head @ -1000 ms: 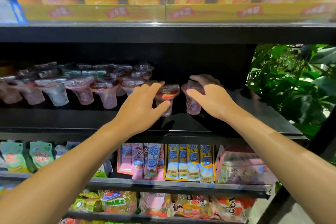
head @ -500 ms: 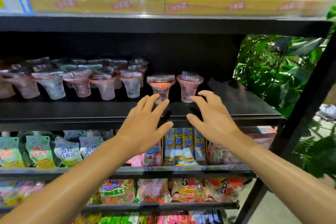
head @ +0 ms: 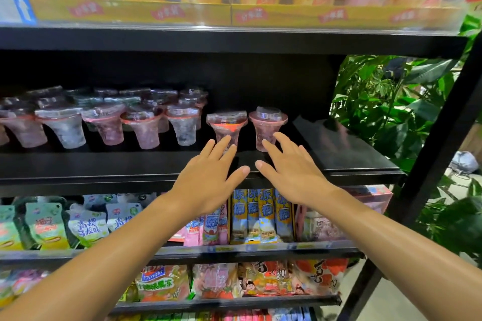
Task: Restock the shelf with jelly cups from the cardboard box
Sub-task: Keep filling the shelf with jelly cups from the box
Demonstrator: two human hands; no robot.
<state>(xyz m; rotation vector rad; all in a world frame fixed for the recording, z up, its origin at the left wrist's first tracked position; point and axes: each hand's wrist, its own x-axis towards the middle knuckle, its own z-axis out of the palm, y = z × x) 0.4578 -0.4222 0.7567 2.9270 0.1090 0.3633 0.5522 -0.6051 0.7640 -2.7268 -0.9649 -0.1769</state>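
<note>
Two jelly cups stand upright side by side on the black shelf [head: 347, 156]: a clear cup with a red band [head: 226, 122] and a pink cup [head: 267, 122] to its right. My left hand [head: 208, 180] hovers just in front of the red-banded cup, fingers straight and spread, holding nothing. In front of the pink cup my right hand [head: 292, 169] is spread the same way and empty. A row of several more jelly cups [head: 104, 122] fills the shelf to the left. The cardboard box is out of view.
Tall drink cups in yellow trays [head: 260, 13] stand on the shelf above. Snack pouches and blue-yellow packets [head: 260, 214] fill the shelves below. Green plants [head: 386, 101] sit right of the black shelf post [head: 438, 143]. The shelf's right end is bare.
Both hands let go of the two cups, which now stand on the shelf, and drew back toward me with fingers spread.
</note>
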